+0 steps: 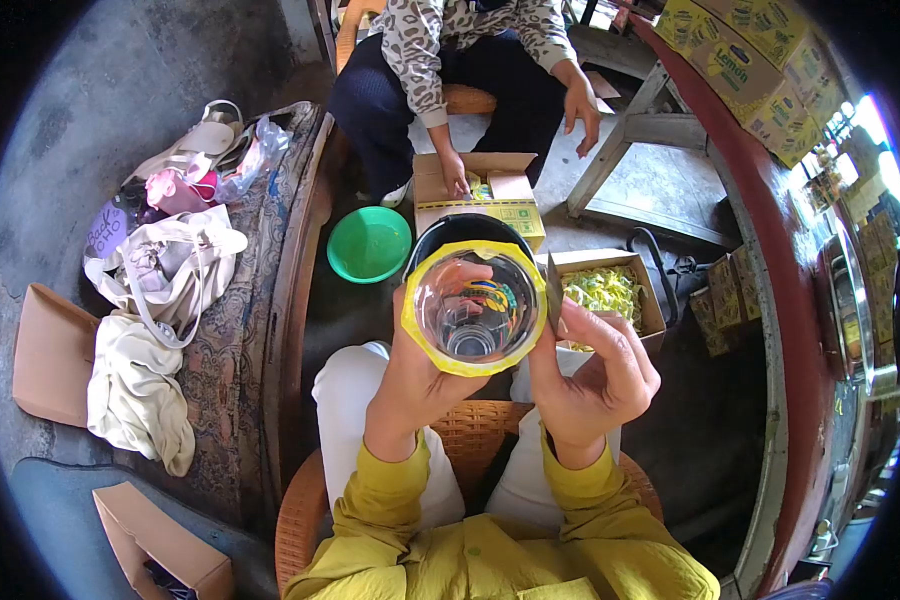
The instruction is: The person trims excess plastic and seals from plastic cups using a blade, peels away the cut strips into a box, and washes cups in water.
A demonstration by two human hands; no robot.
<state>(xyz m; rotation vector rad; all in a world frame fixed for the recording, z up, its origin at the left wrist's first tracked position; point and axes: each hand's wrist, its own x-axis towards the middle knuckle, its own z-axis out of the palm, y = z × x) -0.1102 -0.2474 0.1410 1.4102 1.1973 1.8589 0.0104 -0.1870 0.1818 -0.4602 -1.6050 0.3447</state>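
Note:
A clear, round container with a yellow band around its rim is held up in front of me, its open end toward the camera. My left hand is wrapped round its left side and underside. At its right edge, my right hand pinches a thin, dark flat piece that stands against the yellow rim. A dark round rim shows just behind the container. Beyond, to the right, an open carton holds yellow-green wrappings.
A person sits opposite, one hand in an open carton. A green basin stands on the floor. Bags and cloth lie on a patterned bench at left. A wooden frame and stacked lemon cartons are at right.

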